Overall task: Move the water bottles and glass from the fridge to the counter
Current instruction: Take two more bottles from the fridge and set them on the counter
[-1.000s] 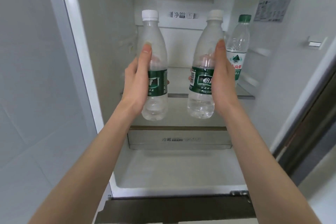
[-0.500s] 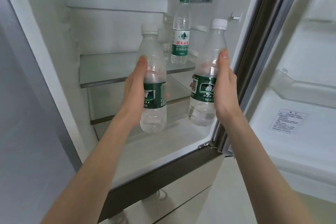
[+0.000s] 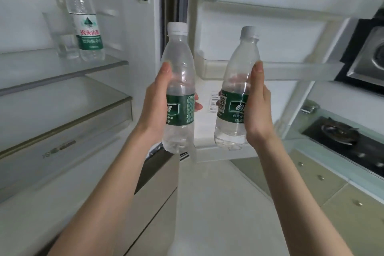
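Your left hand (image 3: 158,106) is wrapped around a water bottle (image 3: 178,91) with a white cap and a dark green label, thumb up along its near side and fingertips showing past the label on the far side. Your right hand (image 3: 257,106) is clamped on a second bottle (image 3: 236,93) of the same kind, thumb up along its right side; this one leans a little to the right at the top. Both bottles are held in the air, side by side but apart, outside the fridge, in front of the gap between the fridge body and its open door (image 3: 259,33). Each bottle is only partly full, with water sitting in the lower part.

Inside the fridge, on the upper glass shelf (image 3: 62,68) at your left, a third bottle (image 3: 83,18) with a green cap and a white, red and green label stands upright. Just to its left, touching or nearly so, stands a clear glass (image 3: 62,35). Below that shelf sits a second shelf and a drawer (image 3: 62,131).

To your right, past the door, runs the counter (image 3: 301,137), with a gas stove (image 3: 345,139) set into it and pale green cabinet fronts (image 3: 324,181) with small round knobs beneath. A range hood (image 3: 369,56) hangs above the stove.
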Demonstrator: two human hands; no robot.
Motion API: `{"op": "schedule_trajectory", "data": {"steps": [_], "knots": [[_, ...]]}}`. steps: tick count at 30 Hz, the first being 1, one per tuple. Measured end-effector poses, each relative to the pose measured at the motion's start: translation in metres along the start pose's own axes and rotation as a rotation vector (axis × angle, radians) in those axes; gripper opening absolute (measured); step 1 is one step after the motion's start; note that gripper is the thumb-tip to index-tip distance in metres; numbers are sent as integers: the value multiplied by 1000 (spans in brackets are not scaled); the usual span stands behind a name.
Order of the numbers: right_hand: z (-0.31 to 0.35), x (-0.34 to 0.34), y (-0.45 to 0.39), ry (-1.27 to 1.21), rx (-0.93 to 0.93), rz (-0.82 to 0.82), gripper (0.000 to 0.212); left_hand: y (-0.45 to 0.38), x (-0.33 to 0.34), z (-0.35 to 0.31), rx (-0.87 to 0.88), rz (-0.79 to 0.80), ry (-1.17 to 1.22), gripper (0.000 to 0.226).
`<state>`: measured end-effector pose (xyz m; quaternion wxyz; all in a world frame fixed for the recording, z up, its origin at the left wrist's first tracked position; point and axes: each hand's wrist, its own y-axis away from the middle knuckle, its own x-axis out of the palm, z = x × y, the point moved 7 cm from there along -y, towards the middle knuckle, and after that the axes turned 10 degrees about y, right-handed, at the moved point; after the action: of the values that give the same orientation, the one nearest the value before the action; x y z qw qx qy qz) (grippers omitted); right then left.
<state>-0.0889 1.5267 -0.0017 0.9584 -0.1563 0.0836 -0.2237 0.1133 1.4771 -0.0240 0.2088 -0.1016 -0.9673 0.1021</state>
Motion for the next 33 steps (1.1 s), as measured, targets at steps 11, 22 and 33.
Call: {"op": "schedule_trajectory", "data": {"steps": [11,22,33], "knots": [[-20,-177,17,86,2,-219,74,7,170,63,-106,252,123,89],[-18,-372,52,144,39,-431,67,62,360,121,-167,471,150,70],[-22,-561,94,291,40,-650,71,115,532,188,-166,637,250,82]]}}
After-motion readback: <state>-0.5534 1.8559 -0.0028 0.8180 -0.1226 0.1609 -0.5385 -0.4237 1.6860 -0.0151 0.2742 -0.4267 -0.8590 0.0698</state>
